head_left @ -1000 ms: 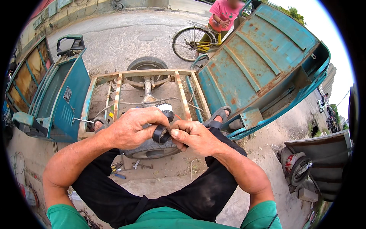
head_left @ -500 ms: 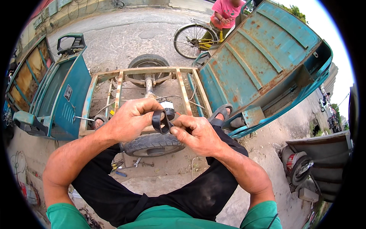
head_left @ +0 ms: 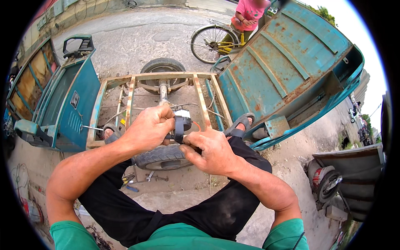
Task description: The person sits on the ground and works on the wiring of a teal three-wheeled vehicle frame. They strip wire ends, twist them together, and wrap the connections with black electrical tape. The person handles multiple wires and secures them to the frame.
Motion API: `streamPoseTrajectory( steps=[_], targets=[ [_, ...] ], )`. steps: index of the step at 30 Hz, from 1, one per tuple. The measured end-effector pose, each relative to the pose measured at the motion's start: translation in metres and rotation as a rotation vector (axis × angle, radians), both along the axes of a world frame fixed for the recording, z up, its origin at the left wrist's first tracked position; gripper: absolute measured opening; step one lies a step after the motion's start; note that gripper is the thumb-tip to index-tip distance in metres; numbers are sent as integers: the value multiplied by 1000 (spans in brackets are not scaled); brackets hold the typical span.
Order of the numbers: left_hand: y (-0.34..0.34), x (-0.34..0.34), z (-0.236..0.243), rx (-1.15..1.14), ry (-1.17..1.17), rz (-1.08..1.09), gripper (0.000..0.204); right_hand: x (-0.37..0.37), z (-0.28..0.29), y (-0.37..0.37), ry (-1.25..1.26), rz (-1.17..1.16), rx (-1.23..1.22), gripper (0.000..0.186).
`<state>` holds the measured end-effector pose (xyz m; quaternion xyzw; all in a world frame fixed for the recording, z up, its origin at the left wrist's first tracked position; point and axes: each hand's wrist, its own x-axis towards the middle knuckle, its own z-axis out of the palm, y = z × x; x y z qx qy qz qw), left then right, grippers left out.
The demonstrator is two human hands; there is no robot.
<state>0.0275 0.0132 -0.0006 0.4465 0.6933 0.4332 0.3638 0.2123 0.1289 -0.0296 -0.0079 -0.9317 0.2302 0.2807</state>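
Note:
Between my hands hangs a black band or strap (head_left: 179,129), stretched upright. My left hand (head_left: 154,127) is closed on its upper part. My right hand (head_left: 206,152) has its fingers bent round the lower part. Just behind the band is a silver-and-black cylindrical component (head_left: 183,113) with an orange wire, amid the bare metal frame (head_left: 206,114); whether the band touches it I cannot tell. Below my hands lies a tyre (head_left: 166,162), partly hidden by them.
Teal body panels (head_left: 71,108) stand left, a rusty teal box (head_left: 283,62) right. Tools (head_left: 152,177) lie on the ground. A person in pink (head_left: 246,12) stands by a yellow bicycle (head_left: 214,43). A far wheel (head_left: 160,66) and scrap sheet (head_left: 350,175) are in view.
The band has turned from a bent loop to an upright strip. My left hand has moved up a little and my right hand has shifted downward.

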Motion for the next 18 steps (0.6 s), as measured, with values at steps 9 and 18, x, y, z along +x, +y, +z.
streamPoseTrajectory(
  steps=[9,18],
  targets=[
    [-2,-17,-4,58,-50,-114,44,-2,-2,4,-130,-157,-452,30],
    [-4,-9,3,-25,-36,-60,43,-8,0,-1,318,-12,278,49]
  ],
)
